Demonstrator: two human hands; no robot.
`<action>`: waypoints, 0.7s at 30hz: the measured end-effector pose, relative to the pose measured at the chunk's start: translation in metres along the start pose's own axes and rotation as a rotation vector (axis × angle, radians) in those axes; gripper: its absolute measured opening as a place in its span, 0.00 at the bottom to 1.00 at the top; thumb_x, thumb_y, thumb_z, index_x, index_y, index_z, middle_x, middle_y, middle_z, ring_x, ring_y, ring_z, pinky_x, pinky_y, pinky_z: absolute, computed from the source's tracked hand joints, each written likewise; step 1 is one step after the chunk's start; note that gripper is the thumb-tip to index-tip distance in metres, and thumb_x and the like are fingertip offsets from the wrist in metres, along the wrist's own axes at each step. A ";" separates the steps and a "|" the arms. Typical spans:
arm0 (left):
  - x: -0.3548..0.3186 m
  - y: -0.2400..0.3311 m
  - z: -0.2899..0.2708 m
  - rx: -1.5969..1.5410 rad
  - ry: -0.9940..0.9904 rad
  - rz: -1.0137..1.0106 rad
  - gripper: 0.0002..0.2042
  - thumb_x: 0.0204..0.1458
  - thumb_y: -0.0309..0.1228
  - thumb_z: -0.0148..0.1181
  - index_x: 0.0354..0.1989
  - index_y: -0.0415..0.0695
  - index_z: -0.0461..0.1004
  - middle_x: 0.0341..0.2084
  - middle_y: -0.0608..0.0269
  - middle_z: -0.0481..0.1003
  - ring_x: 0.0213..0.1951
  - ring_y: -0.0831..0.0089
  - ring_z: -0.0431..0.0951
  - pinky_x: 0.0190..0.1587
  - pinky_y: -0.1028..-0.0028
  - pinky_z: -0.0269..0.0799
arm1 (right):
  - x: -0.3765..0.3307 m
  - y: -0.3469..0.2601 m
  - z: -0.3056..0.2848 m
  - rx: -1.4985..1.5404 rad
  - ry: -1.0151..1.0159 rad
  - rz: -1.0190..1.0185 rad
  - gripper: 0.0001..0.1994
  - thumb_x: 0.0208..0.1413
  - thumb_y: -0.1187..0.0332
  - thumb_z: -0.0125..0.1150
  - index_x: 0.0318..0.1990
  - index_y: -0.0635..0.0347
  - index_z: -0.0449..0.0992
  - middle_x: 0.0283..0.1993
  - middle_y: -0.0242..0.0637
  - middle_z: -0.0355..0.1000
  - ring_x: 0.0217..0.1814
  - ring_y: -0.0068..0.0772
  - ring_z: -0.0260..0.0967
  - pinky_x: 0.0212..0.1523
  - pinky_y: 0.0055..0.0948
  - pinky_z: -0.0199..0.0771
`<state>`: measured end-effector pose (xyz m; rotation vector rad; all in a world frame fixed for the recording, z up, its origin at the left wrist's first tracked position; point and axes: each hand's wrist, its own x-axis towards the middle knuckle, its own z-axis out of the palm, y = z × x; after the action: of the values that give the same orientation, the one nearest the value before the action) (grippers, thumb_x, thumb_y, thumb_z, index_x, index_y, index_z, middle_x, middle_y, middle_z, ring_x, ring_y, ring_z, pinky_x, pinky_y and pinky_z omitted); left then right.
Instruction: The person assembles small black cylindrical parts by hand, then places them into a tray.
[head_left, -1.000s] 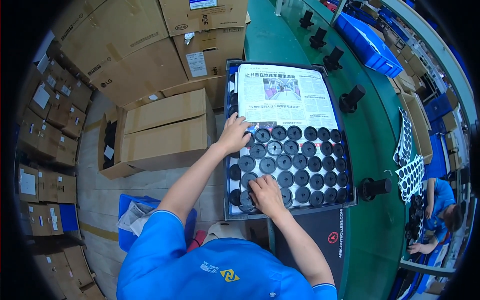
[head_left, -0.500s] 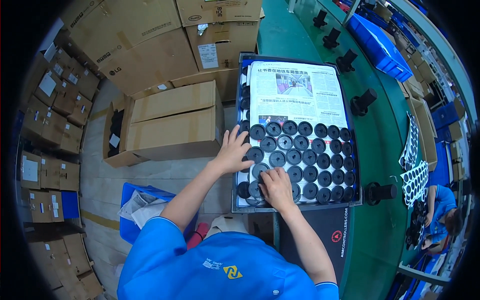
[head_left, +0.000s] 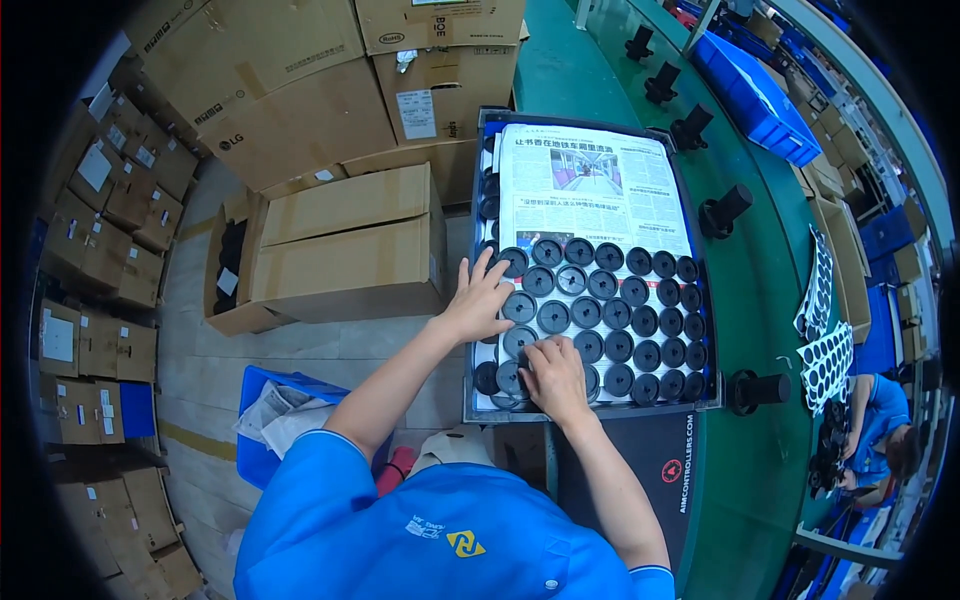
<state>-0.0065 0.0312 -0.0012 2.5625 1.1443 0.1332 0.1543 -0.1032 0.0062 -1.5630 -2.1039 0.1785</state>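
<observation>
Black round caps [head_left: 602, 284] with raised rims stand in rows on newspaper [head_left: 590, 190], inside a dark-edged blue tray [head_left: 712, 392]. My left hand [head_left: 476, 305] reaches over the tray's left edge, its fingers spread. Its fingertips touch the caps at the left end of the rows, and its thumb is by a cap [head_left: 519, 307]. Lower down, my right hand [head_left: 556, 380] is bent over the near left caps, fingers curled together beside another cap [head_left: 518, 343]. The hand covers part of that area, so what its fingertips hold, if anything, is hidden.
Cardboard boxes [head_left: 345, 235] are stacked left of the tray. A blue bin with paper [head_left: 262, 455] stands on the floor. Black cylindrical posts [head_left: 728, 208] line the green bench [head_left: 750, 480]. At right are sheets of black discs [head_left: 826, 368] and a co-worker in blue [head_left: 880, 420].
Caps beside my left hand have shifted slightly: one moved right, and another moved a little farther away. My left hand has moved slightly right. My right hand stays nearly in place.
</observation>
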 end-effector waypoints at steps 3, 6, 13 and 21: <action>-0.003 0.000 0.001 -0.026 0.021 -0.002 0.24 0.41 0.36 0.65 0.48 0.41 0.68 0.61 0.49 0.53 0.67 0.45 0.37 0.65 0.45 0.37 | -0.001 0.001 0.001 -0.005 0.003 -0.005 0.15 0.41 0.72 0.62 0.41 0.58 0.73 0.42 0.36 0.67 0.46 0.40 0.61 0.46 0.35 0.64; -0.009 -0.007 0.006 -0.067 0.101 0.026 0.23 0.41 0.35 0.65 0.47 0.42 0.69 0.60 0.49 0.55 0.67 0.44 0.39 0.64 0.45 0.39 | -0.002 -0.004 -0.007 0.012 0.035 0.008 0.15 0.41 0.73 0.63 0.41 0.59 0.73 0.42 0.36 0.68 0.45 0.40 0.62 0.46 0.34 0.65; -0.016 -0.004 0.014 -0.100 0.201 0.089 0.20 0.41 0.33 0.63 0.45 0.44 0.71 0.58 0.52 0.59 0.65 0.43 0.46 0.63 0.48 0.45 | -0.029 -0.013 -0.034 0.062 0.145 0.109 0.16 0.41 0.73 0.63 0.41 0.61 0.74 0.42 0.36 0.69 0.43 0.40 0.63 0.46 0.33 0.66; -0.028 0.013 -0.018 -0.284 0.376 0.083 0.15 0.47 0.29 0.57 0.44 0.41 0.71 0.55 0.54 0.65 0.64 0.46 0.50 0.62 0.56 0.51 | -0.133 -0.033 -0.067 0.122 0.365 0.332 0.14 0.43 0.72 0.64 0.41 0.61 0.75 0.41 0.36 0.72 0.42 0.39 0.64 0.47 0.31 0.65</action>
<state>-0.0200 0.0073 0.0215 2.3869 1.0489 0.7679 0.1851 -0.2500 0.0348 -1.7133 -1.5243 0.1214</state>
